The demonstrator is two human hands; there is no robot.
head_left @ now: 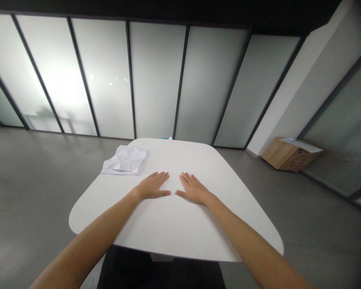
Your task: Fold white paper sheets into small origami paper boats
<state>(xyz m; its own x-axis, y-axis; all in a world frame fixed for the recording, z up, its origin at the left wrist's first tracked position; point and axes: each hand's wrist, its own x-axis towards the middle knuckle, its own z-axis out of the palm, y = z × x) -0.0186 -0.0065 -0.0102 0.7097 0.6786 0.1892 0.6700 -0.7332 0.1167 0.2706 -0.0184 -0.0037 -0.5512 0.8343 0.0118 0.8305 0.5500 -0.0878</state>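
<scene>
My left hand lies flat, palm down, on the white table, fingers stretched out and holding nothing. My right hand lies flat beside it in the same way, thumbs nearly touching. A stack of crumpled white paper sheets rests on the table's far left part, a short way beyond my left hand and apart from it.
A small blue object peeks over the table's far edge. A low wooden drawer cabinet with papers on top stands by the right wall. Frosted glass panels line the back; grey floor surrounds the table.
</scene>
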